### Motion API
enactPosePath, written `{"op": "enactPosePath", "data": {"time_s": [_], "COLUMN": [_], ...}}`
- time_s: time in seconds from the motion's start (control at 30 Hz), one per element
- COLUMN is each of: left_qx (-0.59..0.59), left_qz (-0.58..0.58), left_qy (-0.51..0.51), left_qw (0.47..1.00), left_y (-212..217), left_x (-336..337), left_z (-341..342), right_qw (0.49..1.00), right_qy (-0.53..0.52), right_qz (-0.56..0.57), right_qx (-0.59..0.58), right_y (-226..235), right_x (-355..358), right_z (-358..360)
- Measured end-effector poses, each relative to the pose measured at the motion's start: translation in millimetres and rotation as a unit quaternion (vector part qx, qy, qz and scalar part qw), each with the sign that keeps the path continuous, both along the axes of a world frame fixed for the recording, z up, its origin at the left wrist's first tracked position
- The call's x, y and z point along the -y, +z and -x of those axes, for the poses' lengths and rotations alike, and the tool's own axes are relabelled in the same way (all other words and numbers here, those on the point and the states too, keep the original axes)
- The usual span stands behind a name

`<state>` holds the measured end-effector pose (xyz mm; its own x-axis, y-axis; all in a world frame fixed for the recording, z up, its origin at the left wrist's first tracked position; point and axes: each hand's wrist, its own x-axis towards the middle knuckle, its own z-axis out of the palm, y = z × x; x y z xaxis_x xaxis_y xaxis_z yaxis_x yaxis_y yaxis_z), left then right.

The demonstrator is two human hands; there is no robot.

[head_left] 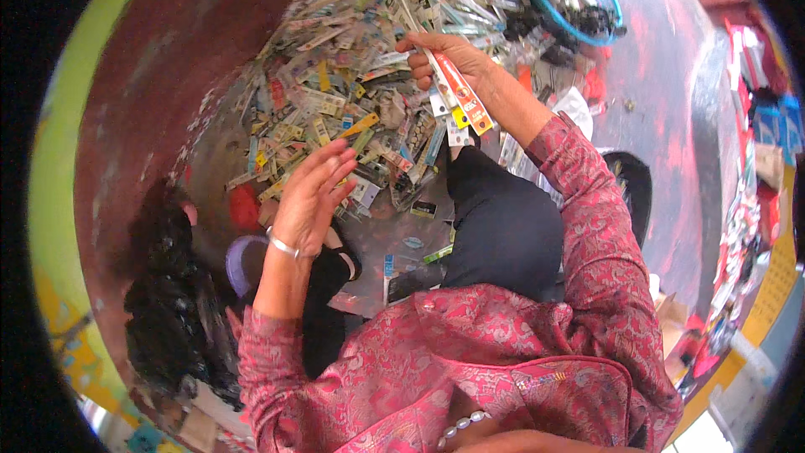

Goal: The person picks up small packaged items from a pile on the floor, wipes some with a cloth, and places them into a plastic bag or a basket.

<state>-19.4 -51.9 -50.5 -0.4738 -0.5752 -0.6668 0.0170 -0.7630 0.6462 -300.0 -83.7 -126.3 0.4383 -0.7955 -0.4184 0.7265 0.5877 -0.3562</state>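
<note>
In my right hand (449, 59) is a small fan of long narrow packets (464, 94). Their card ends are red and orange, yellow, and white, and they hang down toward my knee. The fingers are closed round the upper part of the packets. My left hand (312, 197), with a bracelet at the wrist, is raised with its fingers stretched out and nothing in it. Below and beyond both hands spreads a large heap of similar narrow packets (335, 105) in many colours, lying loose on the floor.
A light blue plastic basket (616, 13) with mixed items stands at the far right. Black plastic bags (180, 302) lie at the left, beside a purple rounded rim (243, 264). A dark red wall (159, 59) rises at the left. Colourful packaging (738, 260) lines the right side.
</note>
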Motion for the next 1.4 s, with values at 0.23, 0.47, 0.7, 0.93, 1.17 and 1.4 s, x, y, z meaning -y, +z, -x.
{"op": "enactPosePath", "data": {"time_s": [0.23,0.47,0.7,0.93,1.17,1.4], "left_qx": [-0.243,-0.416,-0.315,-0.261,-0.345,-0.322], "left_qz": [-0.113,-0.054,-0.095,-0.086,-0.154,-0.081], "left_qy": [0.039,0.086,0.170,0.080,0.228,0.234], "left_qw": [0.962,0.904,0.929,0.958,0.897,0.914], "left_y": [19.8,23.6,14.8,24.2,22.9,14.1], "left_x": [-18.5,-10.9,-16.6,-7.0,-20.6,-13.0], "left_z": [-3.0,-22.0,-30.9,-29.1,-18.9,-11.6], "right_qw": [0.991,0.941,0.895,0.922,0.887,0.883], "right_qy": [0.034,-0.141,-0.127,-0.231,-0.284,-0.149], "right_qz": [0.111,0.158,0.212,0.137,0.178,0.252], "right_qx": [-0.063,-0.265,-0.370,-0.280,-0.318,-0.366], "right_y": [125.8,172.8,145.5,153.3,145.3,149.2], "right_x": [3.0,-16.4,-44.0,-28.9,-35.6,-53.7], "right_z": [-89.5,-169.8,-189.4,-170.3,-197.4,-203.1]}}
